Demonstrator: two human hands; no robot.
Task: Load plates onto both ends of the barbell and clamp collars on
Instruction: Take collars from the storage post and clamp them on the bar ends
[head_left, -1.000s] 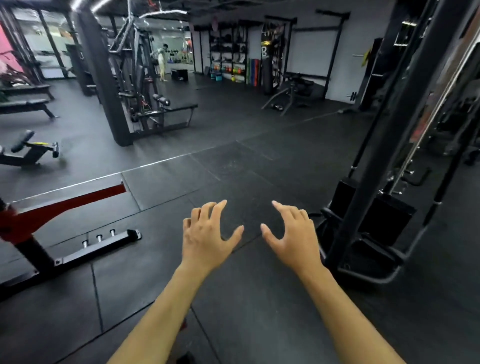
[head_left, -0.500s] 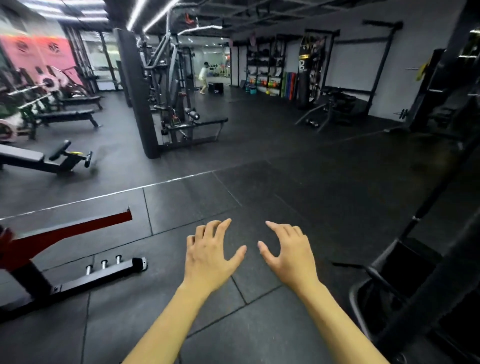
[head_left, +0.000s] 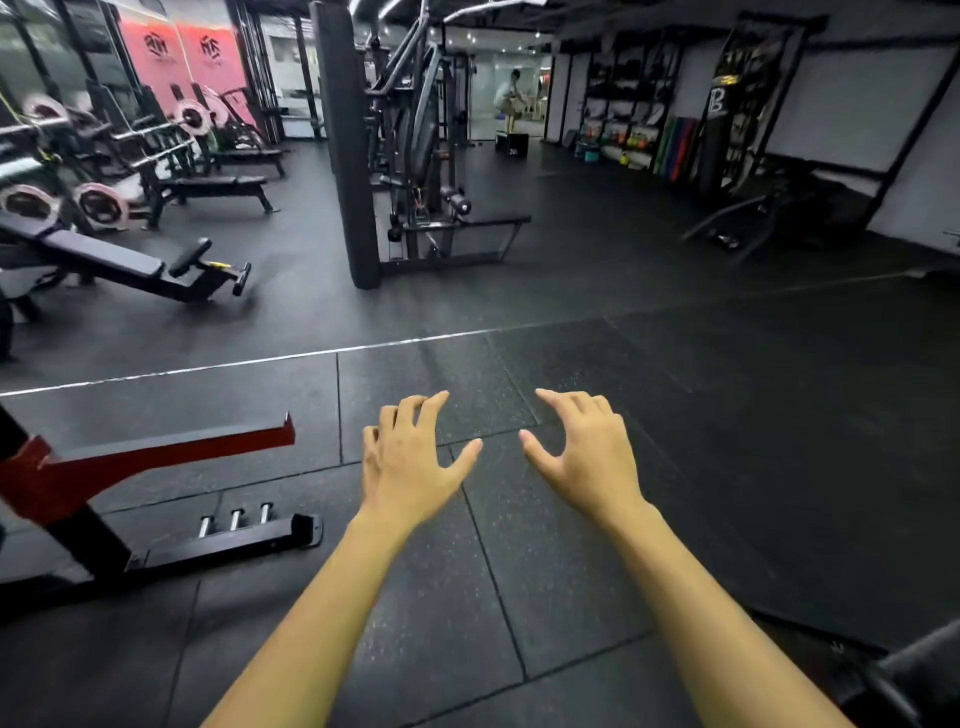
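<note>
My left hand and my right hand are stretched out in front of me above the black rubber floor, fingers spread and loosely bent, holding nothing. Far off at the left, barbells lie on racks. Pale pink weight plates hang on those racks and bars, a long way from both hands. No collar shows anywhere in view.
A red and black rack base with three short pegs sits on the floor at my left. A black adjustable bench and a cable machine with a thick column stand further off. A person stands far back. Dark machine parts edge in at bottom right.
The view has swung left: the black machine on my right has slid out of frame, and the benches, racks and pink plates have come into sight. Both hands stay outstretched and hold nothing.
</note>
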